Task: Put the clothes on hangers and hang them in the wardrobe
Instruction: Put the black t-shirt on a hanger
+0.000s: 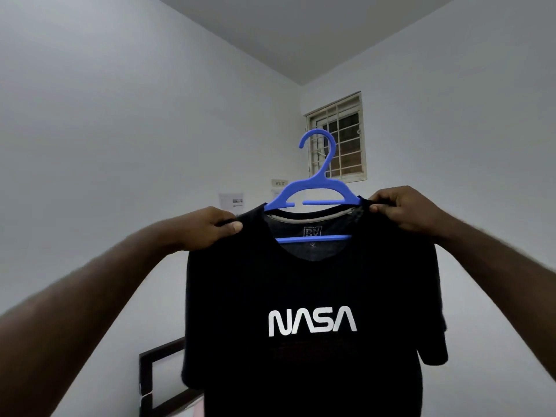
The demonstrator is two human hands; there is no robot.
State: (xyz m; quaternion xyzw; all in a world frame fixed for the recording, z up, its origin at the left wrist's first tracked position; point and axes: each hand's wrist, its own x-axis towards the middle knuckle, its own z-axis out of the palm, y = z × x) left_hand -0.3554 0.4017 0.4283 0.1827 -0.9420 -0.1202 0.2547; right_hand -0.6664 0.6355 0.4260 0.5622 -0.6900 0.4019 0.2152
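Black cotton T-shirt [313, 296] with white "NASA" lettering across the chest, held up in mid-air at the centre of the head view, front facing the camera. Shirt already threaded onto a blue plastic hanger [313, 192]: hook upright and poking out above the collar, lower bar visible through the neck opening, both arms of the hanger running under the shoulders.

Left hand [207, 228] at the shirt's left shoulder; thumb and curled fingers pinch the shoulder seam fabric. Right hand [409, 210] at the right shoulder, a little higher; fingers curled, thumb pressed against them, pinching the seam close to the end of the hanger arm. Whether either hand also catches the hanger through the cloth: cannot tell. Shirt hangs freely below, right sleeve drooping at the right edge.

Far behind: pale grey walls meeting in a corner, a barred window [337, 136] on the right wall behind the hook, a small sign reading "WS 17" [279, 183] and a paper notice [231, 203] on the far wall. Dark wooden frame [150, 383] low at left, partly hidden by the shirt.
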